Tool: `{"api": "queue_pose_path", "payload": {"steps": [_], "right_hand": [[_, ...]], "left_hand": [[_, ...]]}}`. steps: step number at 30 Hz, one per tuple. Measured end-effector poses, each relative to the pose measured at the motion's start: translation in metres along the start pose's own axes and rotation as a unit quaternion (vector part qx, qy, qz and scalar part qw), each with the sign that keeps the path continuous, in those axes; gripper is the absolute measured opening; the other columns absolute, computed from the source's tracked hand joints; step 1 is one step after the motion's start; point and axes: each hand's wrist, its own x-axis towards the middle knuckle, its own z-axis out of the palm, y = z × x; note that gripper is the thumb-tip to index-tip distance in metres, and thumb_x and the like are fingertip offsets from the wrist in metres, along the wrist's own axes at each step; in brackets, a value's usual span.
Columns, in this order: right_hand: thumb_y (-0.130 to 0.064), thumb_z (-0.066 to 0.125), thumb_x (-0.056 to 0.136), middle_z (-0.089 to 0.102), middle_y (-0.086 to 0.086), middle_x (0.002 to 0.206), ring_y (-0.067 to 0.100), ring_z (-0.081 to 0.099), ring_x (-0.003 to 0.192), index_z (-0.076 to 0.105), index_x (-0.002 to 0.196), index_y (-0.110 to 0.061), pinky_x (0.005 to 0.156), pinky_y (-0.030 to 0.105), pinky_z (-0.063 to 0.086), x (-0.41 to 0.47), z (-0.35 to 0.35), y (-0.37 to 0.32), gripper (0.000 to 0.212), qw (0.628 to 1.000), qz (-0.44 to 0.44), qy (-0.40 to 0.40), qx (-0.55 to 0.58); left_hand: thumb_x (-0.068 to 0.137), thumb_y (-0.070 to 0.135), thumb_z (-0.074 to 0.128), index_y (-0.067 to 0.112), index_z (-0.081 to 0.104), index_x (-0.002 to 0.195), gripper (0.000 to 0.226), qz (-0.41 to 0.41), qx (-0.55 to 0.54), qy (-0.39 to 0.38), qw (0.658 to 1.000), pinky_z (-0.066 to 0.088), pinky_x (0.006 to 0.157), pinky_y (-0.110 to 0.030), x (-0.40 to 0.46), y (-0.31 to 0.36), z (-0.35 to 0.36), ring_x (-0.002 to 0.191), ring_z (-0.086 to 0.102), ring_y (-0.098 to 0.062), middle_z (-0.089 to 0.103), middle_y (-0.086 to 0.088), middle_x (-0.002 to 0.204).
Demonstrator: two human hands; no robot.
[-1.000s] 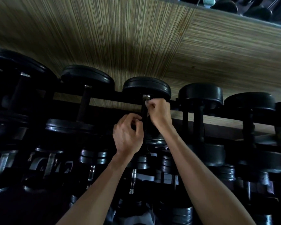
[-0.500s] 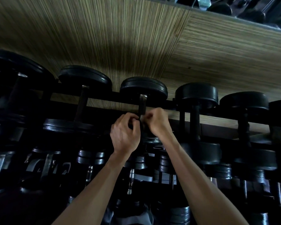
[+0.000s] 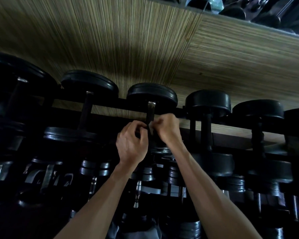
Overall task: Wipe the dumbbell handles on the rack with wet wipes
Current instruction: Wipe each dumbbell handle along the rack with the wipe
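Both hands are up at the middle dumbbell on the top rail of the rack [image 3: 110, 107]. The handle [image 3: 150, 114] runs near-to-far, its far end meeting a black rubber head [image 3: 152, 94] in front of the striped wood-look wall [image 3: 128, 40]. The left hand [image 3: 132, 144] has its fingers curled in against the left side of the handle, and the right hand [image 3: 168, 127] is curled on the right side, pinching a pale bit of wet wipe [image 3: 151, 128] against the bar. Pretty dim, so I can't tell if the left hand is holding the wipe too or just the bar.

Around it: a bigger dumbbell [image 3: 89, 83] to the left, a chunkier one [image 3: 208, 102] just to the right, and more heads further out both ways. The lower tiers [image 3: 145, 175] are crammed with darker dumbbells with shiny handles, mostly hidden behind the two forearms.
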Motion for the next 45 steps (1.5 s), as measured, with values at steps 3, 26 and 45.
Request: {"api": "queue_pose_path", "payload": {"steps": [3, 26, 45], "right_hand": [[-0.003, 0.068, 0.092, 0.06, -0.013, 0.06, -0.012, 0.057, 0.051, 0.071, 0.069, -0.009, 0.047, 0.004, 0.039, 0.001, 0.002, -0.008, 0.023, 0.998, -0.04, 0.046, 0.015], [-0.015, 0.058, 0.101, 0.074, -0.007, 0.087, 0.006, 0.071, 0.081, 0.074, 0.104, -0.016, 0.075, 0.028, 0.06, -0.023, 0.008, 0.036, 0.017, 0.976, -0.048, 0.107, 0.184], [-0.016, 0.054, 0.101, 0.074, -0.003, 0.076, 0.013, 0.072, 0.071, 0.072, 0.095, -0.02, 0.068, 0.043, 0.061, -0.029, 0.01, 0.03, 0.02, 0.966, 0.0, 0.126, 0.227]], "left_hand": [[0.092, 0.026, 0.05, 0.022, 0.069, 0.101, 0.021, -0.01, 0.013, -0.02, 1.0, 0.047, 0.068, -0.016, 0.001, -0.001, -0.001, 0.08, 0.061, 0.0, 0.068, 0.014, 0.093], [0.099, 0.016, 0.056, 0.008, 0.056, 0.103, 0.009, -0.116, -0.055, -0.06, 0.99, 0.04, 0.054, -0.001, 0.066, -0.002, 0.0, 0.071, 0.052, 0.001, 0.056, 0.009, 0.084], [0.097, 0.006, 0.05, 0.018, 0.06, 0.065, 0.036, -0.221, -0.08, -0.133, 0.963, 0.04, 0.054, -0.017, 0.095, 0.01, 0.045, 0.067, 0.052, -0.015, 0.058, -0.003, 0.071]]}}
